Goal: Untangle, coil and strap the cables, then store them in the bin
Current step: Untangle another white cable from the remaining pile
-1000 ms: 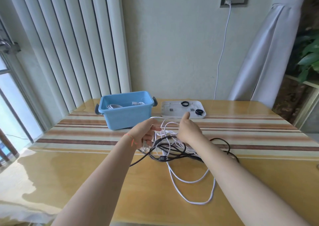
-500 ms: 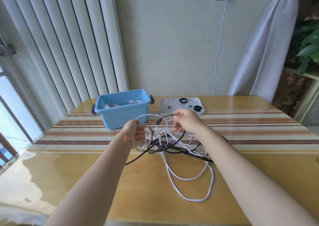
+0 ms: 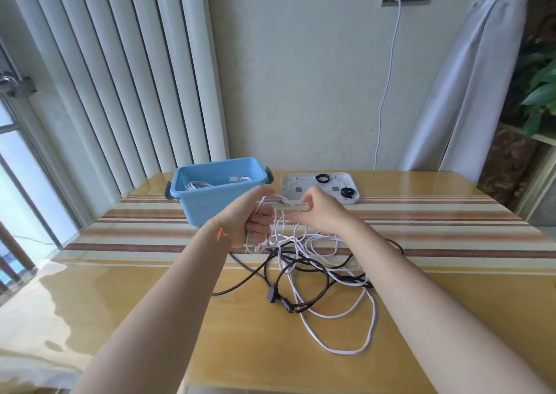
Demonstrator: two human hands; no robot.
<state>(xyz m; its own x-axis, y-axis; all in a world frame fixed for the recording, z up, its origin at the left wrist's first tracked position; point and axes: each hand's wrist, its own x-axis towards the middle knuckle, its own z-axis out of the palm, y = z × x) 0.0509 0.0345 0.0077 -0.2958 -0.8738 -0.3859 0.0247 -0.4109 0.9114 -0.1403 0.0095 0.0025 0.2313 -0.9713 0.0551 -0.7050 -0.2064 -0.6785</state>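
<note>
I see left hand [image 3: 252, 222] clenching white cable [image 3: 337, 333] loops | right hand [image 3: 319, 213] pinching same cable, fingertips obscured | black cable [image 3: 304, 273] tangled beneath

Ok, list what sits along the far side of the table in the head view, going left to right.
Blue bin with a coiled white cable inside → white tray → first black strap ring → second black strap ring.
</note>
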